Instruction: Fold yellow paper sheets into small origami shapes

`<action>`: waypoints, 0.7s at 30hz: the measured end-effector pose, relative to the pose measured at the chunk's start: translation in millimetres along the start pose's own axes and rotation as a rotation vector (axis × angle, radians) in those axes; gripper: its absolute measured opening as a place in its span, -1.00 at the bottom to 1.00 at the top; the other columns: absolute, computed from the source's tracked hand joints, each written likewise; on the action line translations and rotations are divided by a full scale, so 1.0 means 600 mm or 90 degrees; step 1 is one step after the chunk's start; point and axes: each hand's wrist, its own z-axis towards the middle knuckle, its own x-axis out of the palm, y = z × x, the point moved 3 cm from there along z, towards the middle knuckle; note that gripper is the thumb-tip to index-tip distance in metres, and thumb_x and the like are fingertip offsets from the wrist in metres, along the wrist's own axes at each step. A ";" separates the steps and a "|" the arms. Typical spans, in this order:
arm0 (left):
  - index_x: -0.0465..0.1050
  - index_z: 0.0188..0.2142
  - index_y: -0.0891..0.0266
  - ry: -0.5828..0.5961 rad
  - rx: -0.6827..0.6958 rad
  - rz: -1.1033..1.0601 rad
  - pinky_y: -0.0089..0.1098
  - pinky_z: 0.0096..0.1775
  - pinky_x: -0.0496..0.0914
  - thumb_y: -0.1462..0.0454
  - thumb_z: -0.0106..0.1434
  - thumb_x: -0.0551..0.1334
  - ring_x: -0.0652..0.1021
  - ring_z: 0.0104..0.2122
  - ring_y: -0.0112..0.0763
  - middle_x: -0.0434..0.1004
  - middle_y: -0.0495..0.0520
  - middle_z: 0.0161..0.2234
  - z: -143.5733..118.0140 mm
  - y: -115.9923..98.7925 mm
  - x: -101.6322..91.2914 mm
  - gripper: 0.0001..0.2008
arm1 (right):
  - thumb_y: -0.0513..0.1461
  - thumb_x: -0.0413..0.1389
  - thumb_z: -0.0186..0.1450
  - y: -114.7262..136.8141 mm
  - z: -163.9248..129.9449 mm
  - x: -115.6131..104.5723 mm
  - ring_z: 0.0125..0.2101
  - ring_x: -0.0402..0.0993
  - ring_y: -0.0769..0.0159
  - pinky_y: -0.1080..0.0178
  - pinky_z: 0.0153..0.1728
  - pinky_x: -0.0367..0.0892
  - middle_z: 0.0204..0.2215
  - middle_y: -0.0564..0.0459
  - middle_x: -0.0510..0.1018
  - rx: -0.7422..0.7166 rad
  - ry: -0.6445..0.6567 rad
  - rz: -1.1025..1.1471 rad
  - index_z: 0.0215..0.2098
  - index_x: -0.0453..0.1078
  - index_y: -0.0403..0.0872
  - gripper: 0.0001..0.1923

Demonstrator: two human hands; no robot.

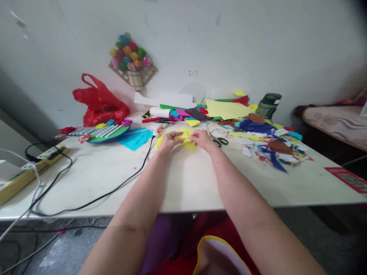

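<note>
Both my arms reach out over a white table (189, 183). My left hand (169, 140) and my right hand (202, 138) both pinch a small folded piece of yellow paper (187, 138) that lies on the tabletop between them. The fingers of both hands are curled onto the paper's edges. Black-handled scissors (220, 141) lie just right of my right hand. A turquoise paper sheet (136, 137) lies to the left of my left hand.
Coloured paper scraps (272, 147) litter the right side. A large yellow sheet (226, 109), a paper roll (159, 112), a green bottle (268, 105) and a red plastic bag (100, 103) stand near the wall. A black cable (114, 189) crosses the left; a power strip (31, 166) lies at far left.
</note>
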 end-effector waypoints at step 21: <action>0.50 -0.27 0.34 -0.063 0.063 -0.036 -0.39 -0.28 0.40 0.22 -0.16 0.40 0.48 -0.41 -0.49 0.51 0.07 -0.31 -0.004 -0.014 -0.001 -0.59 | -0.10 0.12 0.20 -0.001 -0.013 -0.004 -0.72 0.30 0.47 0.43 -0.74 0.20 -0.61 -0.01 0.52 0.179 0.151 0.331 -0.38 0.30 -0.17 -0.74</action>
